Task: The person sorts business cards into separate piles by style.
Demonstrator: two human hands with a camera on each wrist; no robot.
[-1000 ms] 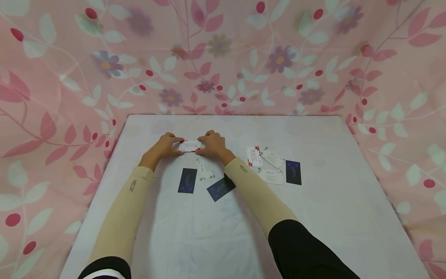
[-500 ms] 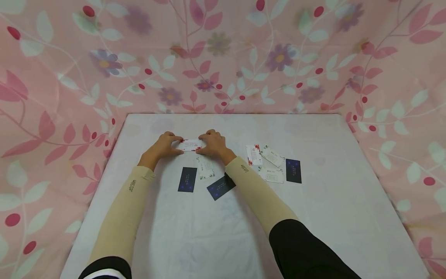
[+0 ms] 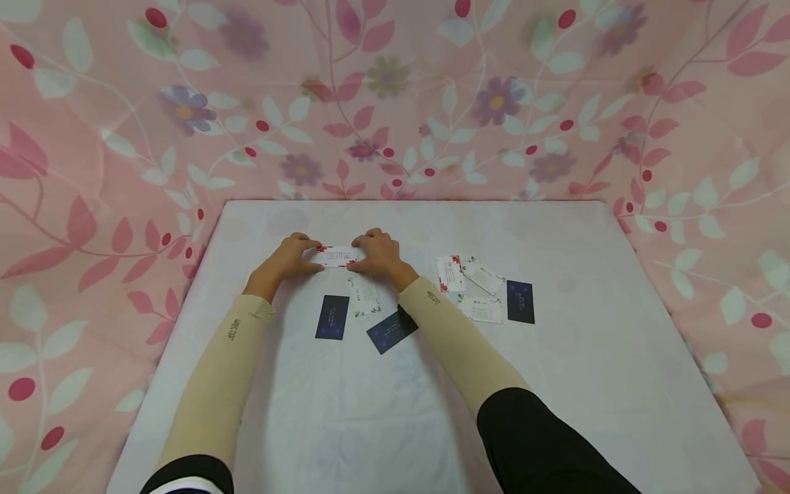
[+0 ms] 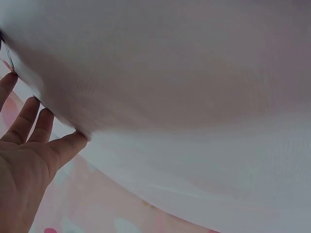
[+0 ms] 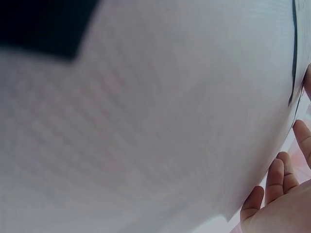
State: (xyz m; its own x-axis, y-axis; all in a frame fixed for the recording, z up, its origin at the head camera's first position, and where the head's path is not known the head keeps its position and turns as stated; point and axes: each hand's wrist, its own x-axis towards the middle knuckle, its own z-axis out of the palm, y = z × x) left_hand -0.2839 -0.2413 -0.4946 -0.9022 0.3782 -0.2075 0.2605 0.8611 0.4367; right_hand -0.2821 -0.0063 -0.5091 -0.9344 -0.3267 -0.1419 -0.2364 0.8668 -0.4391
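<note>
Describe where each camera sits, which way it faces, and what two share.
Head: worn on the head, facing forward and down at the white cloth and cards; left hand, right hand and sleeved forearms show.
Left wrist: on that wrist, facing the cloth; fingers show at left edge.
Right wrist: on that wrist, facing the cloth and a dark blur; fingers show lower right.
Shared: head and left wrist both show left hand and cloth.

Three dark blue cards, three white cards with green leaf prints and two white cards with red flower prints make eight in all, on one bench. There are one left hand and one right hand, and two beige sleeves.
</note>
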